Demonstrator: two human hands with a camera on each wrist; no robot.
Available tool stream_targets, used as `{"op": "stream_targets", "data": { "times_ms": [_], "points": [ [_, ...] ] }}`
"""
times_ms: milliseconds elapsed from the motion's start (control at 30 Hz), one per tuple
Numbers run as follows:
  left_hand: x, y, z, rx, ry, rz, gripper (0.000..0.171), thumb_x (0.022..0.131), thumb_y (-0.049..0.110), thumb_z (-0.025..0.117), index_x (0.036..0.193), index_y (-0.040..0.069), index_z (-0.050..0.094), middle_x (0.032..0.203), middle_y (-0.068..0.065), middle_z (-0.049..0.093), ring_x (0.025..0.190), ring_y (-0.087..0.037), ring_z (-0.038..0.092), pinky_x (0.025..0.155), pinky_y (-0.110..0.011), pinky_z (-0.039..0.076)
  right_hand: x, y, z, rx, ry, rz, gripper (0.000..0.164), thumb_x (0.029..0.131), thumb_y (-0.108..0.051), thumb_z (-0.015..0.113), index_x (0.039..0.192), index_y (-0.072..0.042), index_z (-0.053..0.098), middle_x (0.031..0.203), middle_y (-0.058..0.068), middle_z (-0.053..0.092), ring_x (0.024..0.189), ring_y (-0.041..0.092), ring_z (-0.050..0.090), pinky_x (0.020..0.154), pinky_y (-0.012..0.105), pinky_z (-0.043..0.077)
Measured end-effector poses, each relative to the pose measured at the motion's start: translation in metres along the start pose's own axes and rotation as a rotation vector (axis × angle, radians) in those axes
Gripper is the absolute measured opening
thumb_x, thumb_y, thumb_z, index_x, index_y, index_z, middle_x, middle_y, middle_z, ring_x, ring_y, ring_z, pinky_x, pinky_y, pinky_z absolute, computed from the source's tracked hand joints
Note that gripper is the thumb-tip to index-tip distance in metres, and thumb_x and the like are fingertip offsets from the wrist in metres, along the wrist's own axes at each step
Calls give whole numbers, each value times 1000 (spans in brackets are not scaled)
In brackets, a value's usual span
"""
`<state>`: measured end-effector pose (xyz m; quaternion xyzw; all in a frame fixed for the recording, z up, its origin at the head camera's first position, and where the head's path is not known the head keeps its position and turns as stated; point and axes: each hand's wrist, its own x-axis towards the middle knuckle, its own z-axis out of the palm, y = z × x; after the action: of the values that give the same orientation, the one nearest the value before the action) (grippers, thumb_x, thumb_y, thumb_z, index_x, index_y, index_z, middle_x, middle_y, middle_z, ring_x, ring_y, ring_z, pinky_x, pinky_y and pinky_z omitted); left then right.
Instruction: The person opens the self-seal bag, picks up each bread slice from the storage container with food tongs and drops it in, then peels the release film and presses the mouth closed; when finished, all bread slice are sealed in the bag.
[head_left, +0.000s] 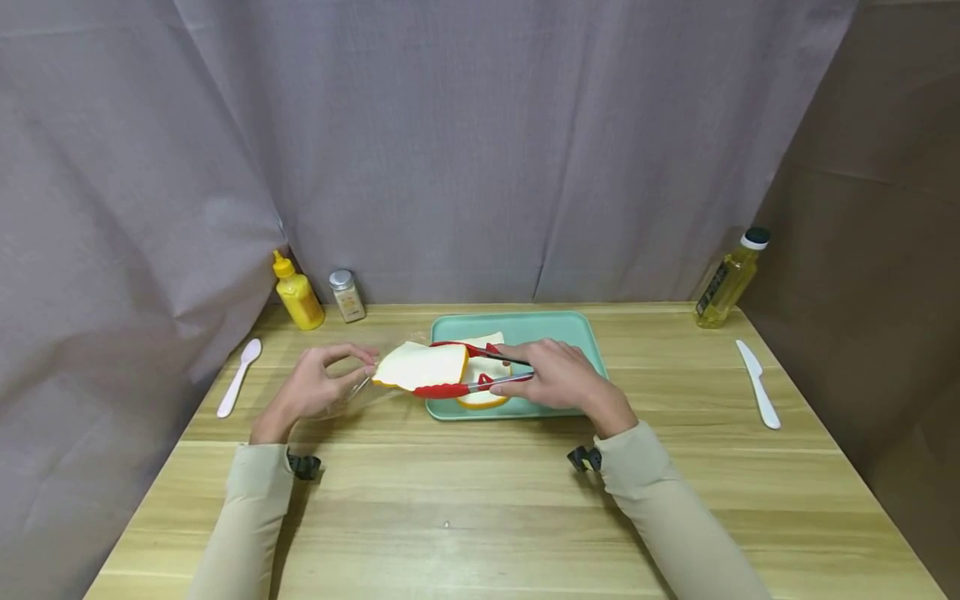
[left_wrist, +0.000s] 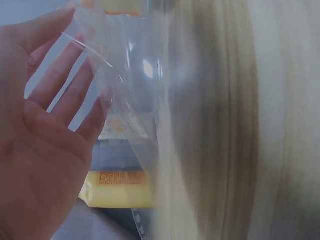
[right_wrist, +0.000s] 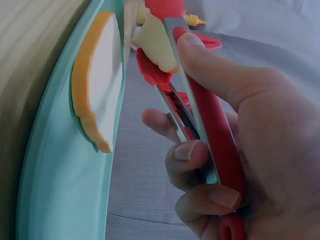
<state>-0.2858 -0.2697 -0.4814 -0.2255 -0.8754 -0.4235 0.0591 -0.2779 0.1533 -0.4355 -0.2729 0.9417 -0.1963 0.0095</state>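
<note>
My right hand [head_left: 558, 375] grips red-and-silver tongs [right_wrist: 210, 120], thumb along one arm and fingers curled round the other. Between the red tips of the tongs is a bread slice [head_left: 427, 365], raised over the left edge of a mint-green tray [head_left: 577, 337]. Another bread slice [right_wrist: 105, 75] lies on that tray, partly covered from above by the tongs. At the left end of the raised slice, my left hand [head_left: 313, 382] pinches a clear plastic bag [left_wrist: 125, 75] between thumb and forefinger, other fingers fairly straight. How far the slice reaches into the bag cannot be told.
At the back left stand a yellow squeeze bottle [head_left: 302, 300] and a seasoning jar [head_left: 348, 297]. A pale spoon [head_left: 240, 379] lies at the left. To the right are an oil bottle [head_left: 727, 283] and a white knife [head_left: 757, 383]. Grey curtains [head_left: 480, 150] border the wooden table.
</note>
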Motion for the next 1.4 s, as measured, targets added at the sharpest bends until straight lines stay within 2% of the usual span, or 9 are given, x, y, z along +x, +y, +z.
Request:
{"op": "stream_targets", "data": {
  "times_ms": [200,333,400,567,700,900,1133,1333,1400],
  "points": [
    [-2,0,-1,-36,-18,15,12,98,22,83,109,27,82,132,-3,79,131,-29,71,123,-63,45,2,1,0,-3,-23,24,71,92,-68,76,152,-32,64,97,1,79,77,16,54,57,31,39],
    [-2,1,-1,-64,-17,20,15,97,17,84,109,26,82,132,-2,79,131,-27,71,124,-61,45,2,4,-3,22,-26,39,72,92,-69,77,152,-33,63,110,-3,82,72,14,49,56,31,36],
    [-1,1,-2,-69,-12,16,15,97,18,84,109,26,82,131,0,79,130,-26,72,124,-60,45,1,4,-5,31,-35,41,72,92,-68,77,152,-33,62,106,-1,81,71,14,48,55,32,34],
    [-1,4,-1,-73,-11,1,13,98,22,84,111,24,82,132,-1,79,131,-27,71,125,-60,45,2,2,-5,7,-58,28,71,92,-68,77,152,-33,63,73,-3,65,68,14,43,55,31,34],
    [-1,6,-1,-84,-10,-6,12,99,24,82,111,22,82,131,-1,79,132,-27,70,126,-60,43,3,-2,-4,-44,-55,18,69,92,-67,78,151,-35,63,64,-7,57,67,14,43,53,31,36],
    [1,9,0,-88,-22,7,11,100,24,81,111,22,82,132,1,79,133,-26,70,127,-59,42,3,-10,2,-83,-18,-3,65,93,-66,77,149,-37,65,70,-7,64,70,14,51,53,31,39],
    [1,7,-2,-69,-6,-28,11,100,27,81,110,24,82,131,-1,79,133,-27,69,127,-62,41,3,-17,0,-107,8,-22,63,94,-64,77,149,-35,67,84,-4,75,70,13,56,50,31,40],
    [1,3,-2,-93,-4,-48,10,101,32,80,108,26,82,130,0,79,132,-25,69,126,-60,43,-1,-10,-11,-50,2,15,66,92,-67,77,149,-35,66,123,4,81,83,16,59,55,31,41],
    [0,2,-2,-94,-9,-52,10,101,33,80,108,27,82,130,2,79,132,-25,70,125,-58,45,-1,-9,-13,-32,-20,18,68,91,-68,78,150,-35,65,125,7,81,83,17,58,56,32,41]
  ]
}}
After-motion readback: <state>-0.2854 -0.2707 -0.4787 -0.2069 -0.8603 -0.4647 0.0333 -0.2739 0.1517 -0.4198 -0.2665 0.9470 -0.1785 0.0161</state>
